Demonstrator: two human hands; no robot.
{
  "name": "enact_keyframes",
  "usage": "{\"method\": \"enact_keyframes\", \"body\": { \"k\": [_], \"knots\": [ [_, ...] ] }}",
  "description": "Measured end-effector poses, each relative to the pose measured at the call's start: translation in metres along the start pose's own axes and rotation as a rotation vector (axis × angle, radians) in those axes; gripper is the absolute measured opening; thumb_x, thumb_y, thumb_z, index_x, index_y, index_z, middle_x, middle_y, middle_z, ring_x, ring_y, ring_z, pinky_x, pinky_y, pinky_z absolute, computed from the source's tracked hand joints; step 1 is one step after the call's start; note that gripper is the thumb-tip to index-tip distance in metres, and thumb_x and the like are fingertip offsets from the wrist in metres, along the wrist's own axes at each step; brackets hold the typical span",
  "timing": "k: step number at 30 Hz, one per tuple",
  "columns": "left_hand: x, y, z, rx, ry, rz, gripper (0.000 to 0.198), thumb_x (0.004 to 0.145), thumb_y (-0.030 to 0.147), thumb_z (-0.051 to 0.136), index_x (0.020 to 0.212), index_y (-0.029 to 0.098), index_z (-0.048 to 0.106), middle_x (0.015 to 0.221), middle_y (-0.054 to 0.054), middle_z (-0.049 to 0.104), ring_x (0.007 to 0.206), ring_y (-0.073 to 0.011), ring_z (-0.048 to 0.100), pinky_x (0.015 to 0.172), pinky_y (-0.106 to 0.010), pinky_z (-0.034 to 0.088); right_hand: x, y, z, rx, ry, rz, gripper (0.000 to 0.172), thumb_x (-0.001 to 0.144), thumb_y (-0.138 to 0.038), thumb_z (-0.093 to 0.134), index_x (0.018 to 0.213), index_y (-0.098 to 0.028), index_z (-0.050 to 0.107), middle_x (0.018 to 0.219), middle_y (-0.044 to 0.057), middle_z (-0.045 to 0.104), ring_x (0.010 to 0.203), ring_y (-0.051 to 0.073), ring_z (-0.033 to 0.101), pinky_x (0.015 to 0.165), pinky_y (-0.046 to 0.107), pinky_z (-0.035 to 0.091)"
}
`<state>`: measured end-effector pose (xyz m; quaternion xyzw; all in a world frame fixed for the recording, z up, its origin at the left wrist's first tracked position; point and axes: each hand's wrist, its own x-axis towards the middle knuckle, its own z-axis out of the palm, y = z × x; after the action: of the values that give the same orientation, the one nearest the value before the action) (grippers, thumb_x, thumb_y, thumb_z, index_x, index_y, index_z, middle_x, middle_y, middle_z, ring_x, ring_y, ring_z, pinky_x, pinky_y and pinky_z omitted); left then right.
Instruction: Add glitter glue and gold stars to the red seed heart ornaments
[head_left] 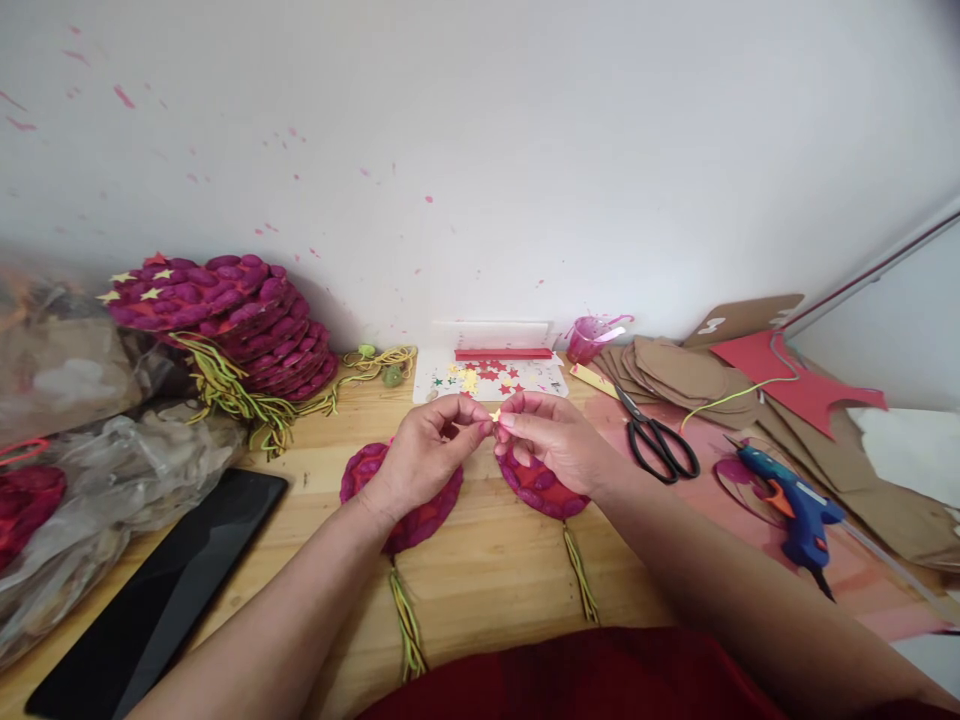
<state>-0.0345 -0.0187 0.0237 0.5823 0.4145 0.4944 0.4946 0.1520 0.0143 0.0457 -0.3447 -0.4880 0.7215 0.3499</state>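
Observation:
Between my two hands is a small yellow paper star [496, 415]. The fingertips of my left hand [433, 448] pinch it from one side, and my right hand [553, 432] pinches it from the other. Below my left hand lies a round purple and red decoration [427, 522] with a yellow-green tassel [406, 620]. A second such round [546, 490], with its own tassel [581, 575], is under my right hand. My hands hide part of both. Just beyond, red and yellow stars [491, 370] are scattered on a white tray [555, 388].
At left are a stack of purple rounds [247, 310], plastic bags [150, 470] and a black tablet [161, 590]. Scissors [654, 440], a blue glue gun [795, 510], cardboard circles [679, 370], red paper [795, 370] and a pink-stained cup [586, 338] lie to the right.

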Motion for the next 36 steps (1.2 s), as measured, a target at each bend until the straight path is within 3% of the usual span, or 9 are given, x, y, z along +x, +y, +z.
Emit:
{"method": "enact_keyframes", "body": {
  "k": [18,26,31,36],
  "knots": [
    [0.001,0.003,-0.002,0.149,-0.016,0.114,0.017,0.093,0.034,0.065,0.091,0.018,0.068,0.086,-0.004,0.070,0.081,-0.0169,0.064,0.080,-0.029,0.050,0.000,0.000,0.001,0.052,-0.014,0.036,0.022,0.072,-0.034,0.081,0.076,-0.018,0.066,0.068,0.000,0.066,0.061,0.012,0.063,0.047,0.020,0.033],
    [0.000,-0.001,-0.001,0.105,-0.005,0.071,0.015,0.091,0.033,0.066,0.092,0.018,0.067,0.090,-0.004,0.069,0.084,-0.0164,0.064,0.081,-0.029,0.050,-0.003,-0.003,0.006,-0.191,0.102,-0.073,0.020,0.076,-0.034,0.075,0.080,-0.019,0.062,0.062,-0.001,0.068,0.046,0.007,0.048,0.047,0.021,0.034],
    [-0.001,0.001,0.000,0.025,0.007,0.013,0.017,0.089,0.033,0.070,0.094,0.018,0.068,0.091,-0.004,0.069,0.083,-0.0153,0.062,0.079,-0.028,0.048,-0.001,0.002,0.006,-0.363,0.182,-0.273,0.013,0.077,-0.027,0.073,0.080,-0.020,0.063,0.073,-0.001,0.067,0.065,0.012,0.062,0.061,0.024,0.048],
    [-0.001,0.003,0.002,0.011,0.049,-0.019,0.020,0.087,0.036,0.072,0.090,0.017,0.068,0.085,-0.003,0.067,0.078,-0.0140,0.059,0.074,-0.027,0.046,-0.003,0.010,0.007,-0.509,0.243,-0.375,0.008,0.081,-0.025,0.069,0.084,-0.020,0.063,0.075,-0.001,0.065,0.064,0.012,0.060,0.059,0.026,0.047]
  ]
}}
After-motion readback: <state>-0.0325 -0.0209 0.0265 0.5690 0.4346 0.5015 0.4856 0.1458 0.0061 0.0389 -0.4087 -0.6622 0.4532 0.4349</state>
